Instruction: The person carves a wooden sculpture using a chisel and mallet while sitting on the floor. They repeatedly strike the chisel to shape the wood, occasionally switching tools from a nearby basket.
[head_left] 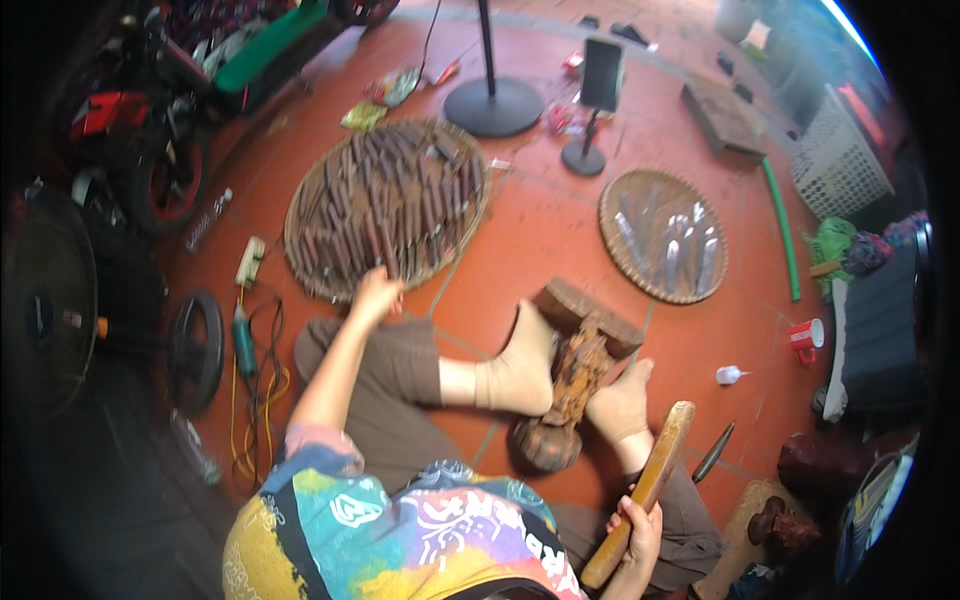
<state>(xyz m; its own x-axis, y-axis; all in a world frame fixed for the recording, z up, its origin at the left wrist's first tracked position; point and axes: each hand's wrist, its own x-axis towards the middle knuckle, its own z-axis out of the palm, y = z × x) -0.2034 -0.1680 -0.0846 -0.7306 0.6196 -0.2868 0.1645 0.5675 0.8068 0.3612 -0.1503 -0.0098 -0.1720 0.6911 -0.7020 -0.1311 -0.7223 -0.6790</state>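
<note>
A large round woven tray (292, 235) at the left holds rows of many dark, stick-like tools (385, 195). My left hand (378, 297) is at its near rim, fingers curled down over the ends of the sticks; whatever they pinch is hidden. In my right hand (641, 535), a thick, flat-sided wooden stick (663, 460) points up and away, gripped near its lower end. Between my socked feet lies a carved brown wood piece (577, 385), its rounded end toward me and its far end against a wooden block (600, 318).
A smaller woven tray (606, 240) carries several shiny blades (672, 262). Behind are a stand's round base (492, 108) and a phone holder (601, 80). At right: a red mug (805, 342), small white bottle (731, 376) and dark pointed tool (714, 452). Cables (262, 410) lie left.
</note>
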